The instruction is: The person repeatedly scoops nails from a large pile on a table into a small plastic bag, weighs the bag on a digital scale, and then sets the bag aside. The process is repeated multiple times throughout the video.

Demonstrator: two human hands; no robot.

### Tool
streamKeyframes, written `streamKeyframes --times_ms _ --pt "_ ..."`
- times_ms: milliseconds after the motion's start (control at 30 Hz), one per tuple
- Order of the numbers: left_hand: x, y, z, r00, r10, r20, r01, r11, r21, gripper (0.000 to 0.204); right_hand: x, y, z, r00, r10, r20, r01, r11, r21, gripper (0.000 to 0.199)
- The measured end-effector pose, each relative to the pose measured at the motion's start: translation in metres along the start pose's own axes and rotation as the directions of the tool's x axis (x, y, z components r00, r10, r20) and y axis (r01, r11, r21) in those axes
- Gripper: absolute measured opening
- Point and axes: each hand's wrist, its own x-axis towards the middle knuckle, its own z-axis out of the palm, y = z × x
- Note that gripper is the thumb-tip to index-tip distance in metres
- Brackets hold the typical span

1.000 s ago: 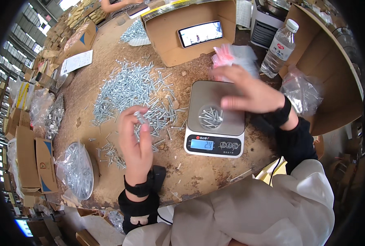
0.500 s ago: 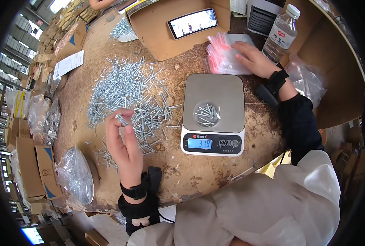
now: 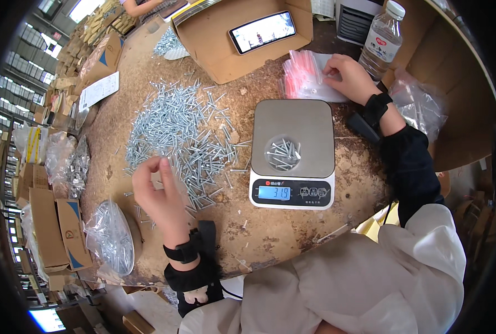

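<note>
Clear and round, a cup (image 3: 282, 138) on the scale (image 3: 292, 118) holds silvery screws (image 3: 284, 154); I see the left hand (image 3: 161, 192) narrowed, the right hand (image 3: 351, 79) curled over thin bags (image 3: 303, 73), both grips unclear.

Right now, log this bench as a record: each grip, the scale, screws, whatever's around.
Left grip: at near edge of screw pile; whether anything is held is unclear
Right grip: at clear bags with pink edges
Scale: display lit; clear cup of screws on top
Screw pile: loose, left of the scale
Phone: lit, inside a cardboard box
Bottle: clear, white-capped, right of the bags
</note>
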Motion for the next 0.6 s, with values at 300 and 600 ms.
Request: streamKeyframes --times_ms 300,600 --pt "-0.001 0.007 -0.001 0.999 0.037 0.011 -0.037 0.999 -0.029 0.013 -0.001 -0.007 0.000 1.000 0.012 -0.016 -0.012 1.000 -0.020 0.009" --pt "-0.010 0.080 0.037 0.901 0.332 0.280 -0.216 0.902 -0.375 0.018 0.002 -0.054 -0.016 0.960 -0.137 -0.246 0.140 0.990 -0.003 0.010"
